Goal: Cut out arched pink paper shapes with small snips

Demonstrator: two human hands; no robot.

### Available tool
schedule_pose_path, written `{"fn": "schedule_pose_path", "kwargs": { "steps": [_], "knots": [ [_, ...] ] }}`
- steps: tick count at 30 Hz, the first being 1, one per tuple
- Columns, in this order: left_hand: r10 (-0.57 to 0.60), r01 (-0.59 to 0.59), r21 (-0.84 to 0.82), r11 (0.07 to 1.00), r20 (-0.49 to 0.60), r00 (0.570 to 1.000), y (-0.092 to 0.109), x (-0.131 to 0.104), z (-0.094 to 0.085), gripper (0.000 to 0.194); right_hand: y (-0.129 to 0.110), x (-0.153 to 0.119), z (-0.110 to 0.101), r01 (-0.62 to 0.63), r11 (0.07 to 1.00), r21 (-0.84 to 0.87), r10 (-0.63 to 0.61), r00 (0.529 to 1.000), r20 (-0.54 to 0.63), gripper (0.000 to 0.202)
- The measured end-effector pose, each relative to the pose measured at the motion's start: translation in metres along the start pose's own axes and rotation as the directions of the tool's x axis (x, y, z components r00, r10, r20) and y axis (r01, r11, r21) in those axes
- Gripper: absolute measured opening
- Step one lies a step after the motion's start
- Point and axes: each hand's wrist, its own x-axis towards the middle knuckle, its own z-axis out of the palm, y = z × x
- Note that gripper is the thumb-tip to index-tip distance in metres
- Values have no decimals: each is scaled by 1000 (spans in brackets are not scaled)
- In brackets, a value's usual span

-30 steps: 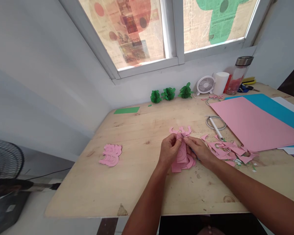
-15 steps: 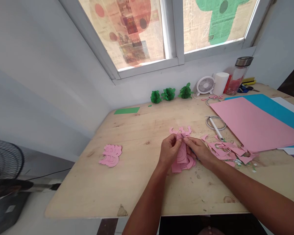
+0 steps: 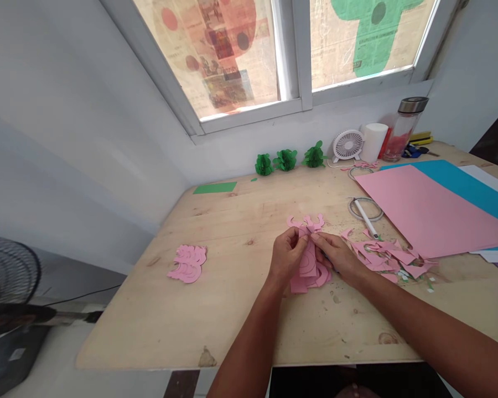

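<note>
My left hand (image 3: pixel 288 253) pinches a folded strip of pink paper (image 3: pixel 307 265) with curved outlines drawn on it. Close against it, my right hand (image 3: pixel 336 255) is closed round a pair of scissors, mostly hidden by the fingers; a thin dark blade shows at the paper's top edge and a bit of blue under the palm. More pink paper pieces (image 3: pixel 324 275) lie beneath the strip, and curved pink offcuts (image 3: pixel 315 220) are just beyond my fingertips. A stack of cut pink shapes (image 3: pixel 187 264) rests on the table to the left.
Pink scraps (image 3: pixel 384 257) are heaped right of my hands. Behind them are a white pen (image 3: pixel 366 218) and large pink sheets (image 3: pixel 435 210) over blue ones. Along the wall stand green paper figures (image 3: pixel 285 159), a small fan (image 3: pixel 348 145) and a glass bottle (image 3: pixel 404 130).
</note>
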Motion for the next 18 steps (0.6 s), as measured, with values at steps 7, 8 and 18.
{"fn": "schedule_pose_path", "kwargs": {
  "steps": [7, 8, 18],
  "knots": [
    [-3, 3, 9, 1000, 1, 1000, 1, 0, 0, 23, -1, -1, 0, 3, 1000, -10, -3, 1000, 4, 45],
    [0, 0, 9, 1000, 0, 1000, 1, -1, 0, 24, -1, -1, 0, 3, 1000, -13, -3, 1000, 3, 45],
    [-2, 2, -5, 1000, 2, 1000, 0, 0, 0, 25, 0, 0, 0, 11, 1000, -14, -10, 1000, 7, 45]
  ]
}}
